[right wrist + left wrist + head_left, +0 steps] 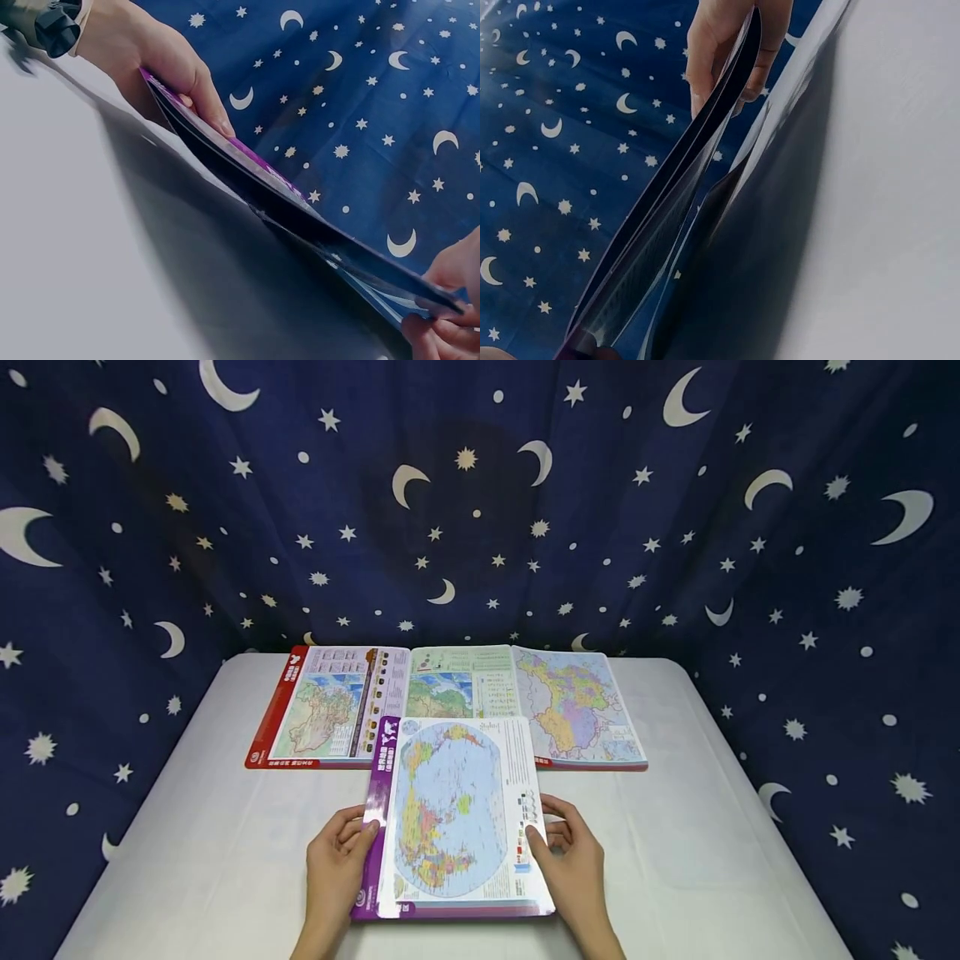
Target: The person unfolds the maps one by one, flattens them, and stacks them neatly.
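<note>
A folded world map (450, 810) with a purple left border is held above the white table. My left hand (333, 864) grips its left edge, thumb on the printed face and fingers curled beneath. On the opposite edge my right hand (572, 852) pinches it the same way. Both wrist views show the map edge-on as a few thin layers, with the left hand (169, 64) at one end and the right hand (739, 41) at the other. Behind it lies an unfolded red-bordered map (577, 702) in three panels, its middle panel partly covered by the world map.
The white tabletop (697, 852) spreads out on both sides of the maps. A dark blue curtain (480, 602) printed with moons and stars hangs behind the table and along its sides.
</note>
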